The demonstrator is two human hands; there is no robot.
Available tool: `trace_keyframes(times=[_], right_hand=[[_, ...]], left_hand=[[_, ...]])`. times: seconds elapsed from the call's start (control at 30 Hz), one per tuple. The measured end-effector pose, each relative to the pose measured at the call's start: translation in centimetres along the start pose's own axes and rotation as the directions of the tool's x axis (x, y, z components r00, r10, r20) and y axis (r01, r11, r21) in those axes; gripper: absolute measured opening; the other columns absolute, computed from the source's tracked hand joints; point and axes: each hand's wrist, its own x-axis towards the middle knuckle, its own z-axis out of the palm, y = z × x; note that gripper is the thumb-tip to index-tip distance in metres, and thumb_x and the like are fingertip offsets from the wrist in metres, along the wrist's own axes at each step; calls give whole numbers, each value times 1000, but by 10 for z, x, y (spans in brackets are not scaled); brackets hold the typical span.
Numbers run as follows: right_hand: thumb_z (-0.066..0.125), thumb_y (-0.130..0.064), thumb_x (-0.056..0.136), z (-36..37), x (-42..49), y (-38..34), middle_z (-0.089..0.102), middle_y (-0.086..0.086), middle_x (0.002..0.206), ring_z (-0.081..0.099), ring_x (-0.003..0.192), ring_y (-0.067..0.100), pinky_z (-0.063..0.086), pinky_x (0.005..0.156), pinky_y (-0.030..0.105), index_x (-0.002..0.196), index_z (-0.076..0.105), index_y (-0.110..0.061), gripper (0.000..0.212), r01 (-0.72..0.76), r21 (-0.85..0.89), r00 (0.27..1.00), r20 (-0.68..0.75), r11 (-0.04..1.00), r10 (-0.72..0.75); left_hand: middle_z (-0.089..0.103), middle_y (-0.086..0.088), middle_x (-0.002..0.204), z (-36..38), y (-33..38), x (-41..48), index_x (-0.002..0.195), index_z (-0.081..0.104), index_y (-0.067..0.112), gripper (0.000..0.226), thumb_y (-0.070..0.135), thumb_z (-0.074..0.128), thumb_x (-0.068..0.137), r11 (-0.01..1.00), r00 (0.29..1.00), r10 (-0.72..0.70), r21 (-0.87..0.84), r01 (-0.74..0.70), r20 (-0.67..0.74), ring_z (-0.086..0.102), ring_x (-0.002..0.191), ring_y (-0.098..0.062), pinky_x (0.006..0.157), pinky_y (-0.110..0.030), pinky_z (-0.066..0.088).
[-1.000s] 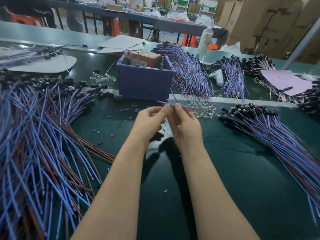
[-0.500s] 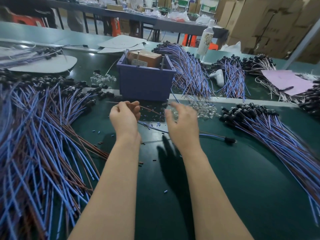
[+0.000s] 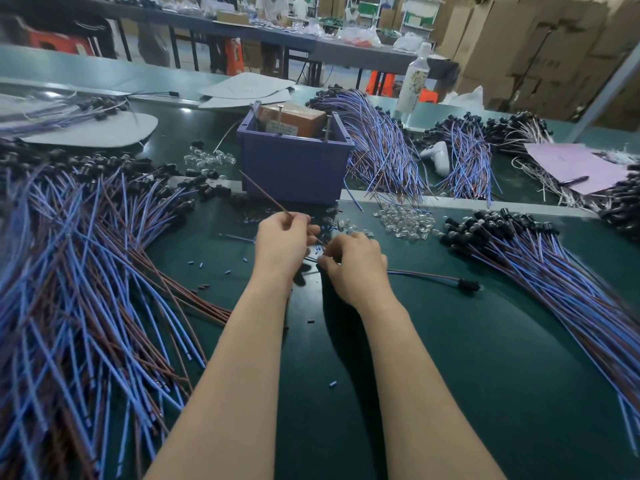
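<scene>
While my left hand [image 3: 282, 237] pinches a brown wire [image 3: 266, 193] that slants up toward the far edge of the desk [image 3: 485, 375], my right hand [image 3: 353, 265] curls its fingertips round the blue-and-brown lead [image 3: 426, 274], whose black connector [image 3: 468, 284] lies toward the right edge. I judge one lead mid-assembly; the heap of leads [image 3: 69, 271] at the left edge and another heap [image 3: 554, 271] at the right leave the finished share unclear. The purple bin [image 3: 294, 168], mid-desk, holds a cardboard box [image 3: 294, 121] and two metal rods [image 3: 326, 129].

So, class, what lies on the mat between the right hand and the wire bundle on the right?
In the head view, a single wire with a black plug end.
</scene>
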Motion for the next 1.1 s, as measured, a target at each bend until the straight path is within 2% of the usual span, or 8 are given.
trace_keyframes(times=[0.13,0.27,0.43,0.53,0.63,0.83,0.97,1.1], right_hand=[[43,-29,98,5,0,0,53,9,121,41,115,31,32,91,39,111,55,-11,25,-10,-43,998,-57,999,7],[41,-17,98,2,0,-1,61,13,108,50,102,35,33,82,40,105,49,-9,14,-20,205,976,-209,979,64],[53,-12,90,-3,-3,-3,59,7,100,53,100,30,40,92,43,112,54,-10,22,96,430,972,-233,898,7],[56,-21,92,-4,0,-3,53,2,106,51,109,21,38,99,32,123,56,-11,33,84,516,990,-143,853,-12],[47,-13,97,-6,3,3,62,11,112,55,108,23,37,94,27,118,62,-6,27,81,515,973,-227,853,45],[47,-13,97,-7,4,11,64,-3,75,63,82,21,42,78,27,112,57,-8,19,23,630,896,-358,776,264],[48,-13,96,0,1,0,66,1,77,59,79,21,43,80,32,129,48,-10,33,74,581,925,-343,810,161],[48,-10,94,7,0,-5,70,9,84,61,86,28,39,81,32,130,49,-10,36,115,527,942,-326,842,75]], left_hand=[[66,2,74,4,-2,-1,81,57,17,20,13,47,97,993,999,41,107,-44,36,56,59,-4,68,-22,48],[66,3,73,4,-2,-3,78,57,18,21,14,49,97,980,993,107,164,-113,46,58,62,-6,78,-30,52],[64,-2,82,5,-2,-2,80,54,16,20,15,46,98,995,999,50,87,-49,-5,63,72,-12,70,-32,53],[65,-5,83,4,1,-2,83,49,13,21,12,39,101,989,997,-69,-131,70,15,64,67,-10,61,-20,54],[67,-3,78,5,3,-3,86,45,13,22,11,32,103,968,995,-98,-232,101,21,65,58,-7,56,-16,54],[62,3,66,0,1,-1,102,44,11,5,12,39,101,980,969,110,-137,-143,-222,55,47,6,54,-10,45],[61,7,74,-3,1,0,110,46,16,12,12,42,100,958,919,278,13,-286,-281,58,69,-1,73,-21,47],[60,12,77,2,0,-1,129,48,13,31,8,39,99,907,892,408,199,-371,-197,56,64,6,70,-18,48]])
